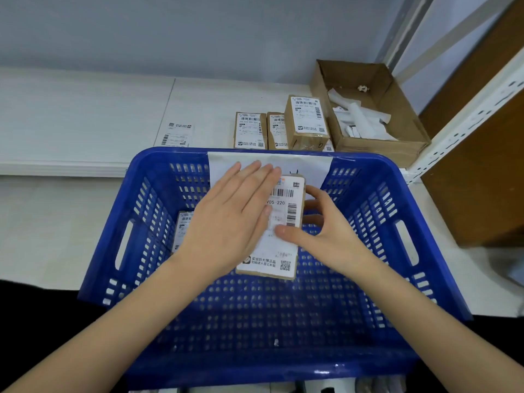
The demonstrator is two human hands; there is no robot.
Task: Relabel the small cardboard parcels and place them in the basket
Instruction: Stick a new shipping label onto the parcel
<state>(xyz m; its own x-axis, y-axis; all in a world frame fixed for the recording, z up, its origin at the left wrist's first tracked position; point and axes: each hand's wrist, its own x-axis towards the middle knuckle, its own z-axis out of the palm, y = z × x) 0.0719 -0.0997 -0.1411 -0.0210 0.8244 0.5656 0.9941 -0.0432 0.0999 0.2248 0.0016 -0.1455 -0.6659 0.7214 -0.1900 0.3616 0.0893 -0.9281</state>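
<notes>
Over the blue basket (377, 211), the right hand (326, 236) grips a small cardboard parcel (279, 231), thumb curled on its label. The left hand (229, 214) lies flat on that label, fingers straight and close together. Another labelled parcel (181, 231) sits inside the basket; three more parcels (279, 129) stand on the table behind.

The held parcel (279, 231) has a white label (279, 219) reading "05-220" beside barcodes.

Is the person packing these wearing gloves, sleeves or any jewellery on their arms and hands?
No. Both the left hand and the right hand are bare, with no gloves, rings, watch or wristbands showing. Both forearms are uncovered right down to the bottom edge of the picture, so no sleeve is in view. The fingernails look short and unpainted.
</notes>
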